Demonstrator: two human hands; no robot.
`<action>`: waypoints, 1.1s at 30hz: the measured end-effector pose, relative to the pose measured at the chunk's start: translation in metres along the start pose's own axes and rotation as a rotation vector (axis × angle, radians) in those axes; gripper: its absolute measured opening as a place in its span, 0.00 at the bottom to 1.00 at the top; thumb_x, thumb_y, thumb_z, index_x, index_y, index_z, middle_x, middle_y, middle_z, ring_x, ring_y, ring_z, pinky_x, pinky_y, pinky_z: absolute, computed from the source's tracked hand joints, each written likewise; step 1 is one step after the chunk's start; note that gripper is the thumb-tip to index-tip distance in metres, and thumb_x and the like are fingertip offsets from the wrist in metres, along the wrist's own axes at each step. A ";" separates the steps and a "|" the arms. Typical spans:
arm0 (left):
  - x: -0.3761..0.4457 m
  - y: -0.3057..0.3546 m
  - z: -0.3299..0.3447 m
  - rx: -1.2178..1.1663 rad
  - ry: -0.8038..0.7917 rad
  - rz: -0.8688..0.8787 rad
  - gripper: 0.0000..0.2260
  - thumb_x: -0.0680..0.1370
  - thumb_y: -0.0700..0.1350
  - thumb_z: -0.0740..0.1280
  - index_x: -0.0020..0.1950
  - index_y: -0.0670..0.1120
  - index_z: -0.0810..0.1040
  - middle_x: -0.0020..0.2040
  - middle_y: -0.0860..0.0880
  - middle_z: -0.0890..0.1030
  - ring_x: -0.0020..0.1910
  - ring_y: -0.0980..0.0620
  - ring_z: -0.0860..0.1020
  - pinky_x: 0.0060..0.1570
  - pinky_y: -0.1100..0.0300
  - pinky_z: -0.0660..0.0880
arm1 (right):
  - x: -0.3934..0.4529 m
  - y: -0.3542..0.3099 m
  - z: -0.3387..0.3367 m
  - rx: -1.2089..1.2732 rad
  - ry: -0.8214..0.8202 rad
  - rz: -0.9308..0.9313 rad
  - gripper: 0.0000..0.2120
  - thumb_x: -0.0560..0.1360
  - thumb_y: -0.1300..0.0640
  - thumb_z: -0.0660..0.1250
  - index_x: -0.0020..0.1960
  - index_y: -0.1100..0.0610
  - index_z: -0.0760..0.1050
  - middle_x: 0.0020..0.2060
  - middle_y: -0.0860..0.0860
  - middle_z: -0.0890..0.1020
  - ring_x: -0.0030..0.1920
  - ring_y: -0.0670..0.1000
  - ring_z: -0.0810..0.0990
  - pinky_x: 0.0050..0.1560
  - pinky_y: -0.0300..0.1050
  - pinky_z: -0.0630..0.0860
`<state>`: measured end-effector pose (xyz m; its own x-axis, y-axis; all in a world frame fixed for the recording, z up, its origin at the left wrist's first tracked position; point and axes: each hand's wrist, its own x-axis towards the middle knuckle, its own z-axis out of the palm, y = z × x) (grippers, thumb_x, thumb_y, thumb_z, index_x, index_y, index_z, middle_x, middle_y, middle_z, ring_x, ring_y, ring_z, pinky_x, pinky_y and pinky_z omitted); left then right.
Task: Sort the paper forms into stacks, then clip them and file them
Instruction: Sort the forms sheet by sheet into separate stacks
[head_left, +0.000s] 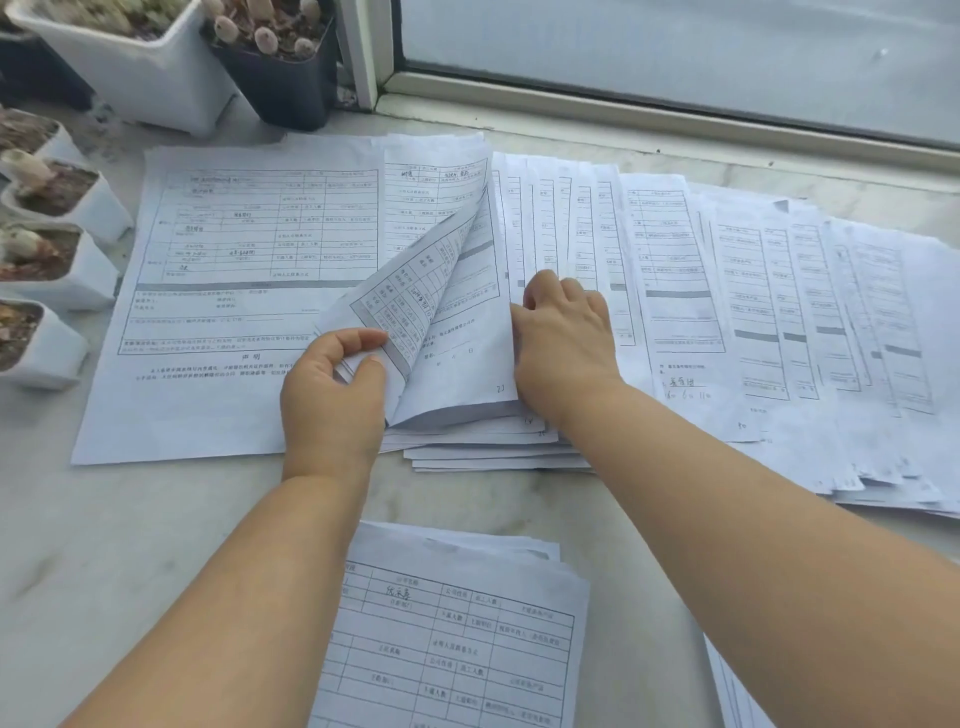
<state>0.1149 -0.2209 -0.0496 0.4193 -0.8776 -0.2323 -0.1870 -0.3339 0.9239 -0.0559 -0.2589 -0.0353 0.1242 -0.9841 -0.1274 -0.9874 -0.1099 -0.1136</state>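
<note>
Forms (457, 291) numbered 21, curled in left hand (332, 395).

potted plants (67, 208) left of the fanned forms (675, 270), near stack (447, 634) before them, window (675, 52) behind

- Pots (78, 208) line the left edge and the far left corner — they block reach there.
- A window frame (649, 111) closes the far side.
- Fanned forms (779, 312) cover the right half; a near stack (457, 623) fills the front centre.
- Bare sill (130, 545) lies front left — open passage beside the left forearm.
</note>
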 end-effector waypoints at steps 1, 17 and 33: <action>0.000 0.000 0.000 -0.002 0.000 0.000 0.12 0.75 0.35 0.63 0.48 0.51 0.79 0.38 0.56 0.77 0.25 0.65 0.72 0.27 0.70 0.70 | 0.002 0.000 0.001 0.024 0.005 0.010 0.15 0.72 0.64 0.57 0.53 0.54 0.77 0.52 0.51 0.68 0.52 0.54 0.65 0.60 0.45 0.60; -0.004 0.000 0.001 -0.085 0.040 0.028 0.12 0.75 0.33 0.62 0.48 0.49 0.79 0.42 0.58 0.78 0.28 0.67 0.74 0.30 0.75 0.69 | 0.028 -0.003 -0.032 1.303 -0.118 0.824 0.13 0.71 0.63 0.71 0.54 0.58 0.76 0.41 0.54 0.79 0.29 0.49 0.75 0.31 0.42 0.71; -0.019 -0.009 0.002 0.313 0.142 0.596 0.13 0.73 0.31 0.66 0.51 0.45 0.84 0.44 0.47 0.70 0.39 0.61 0.66 0.43 0.82 0.63 | 0.018 0.005 -0.033 0.836 -0.024 0.365 0.05 0.74 0.61 0.65 0.45 0.62 0.77 0.38 0.54 0.79 0.37 0.54 0.75 0.36 0.42 0.72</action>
<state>0.1072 -0.2019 -0.0538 0.2742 -0.8958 0.3499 -0.6607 0.0890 0.7454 -0.0618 -0.2820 -0.0056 -0.1714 -0.9335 -0.3149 -0.5745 0.3544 -0.7378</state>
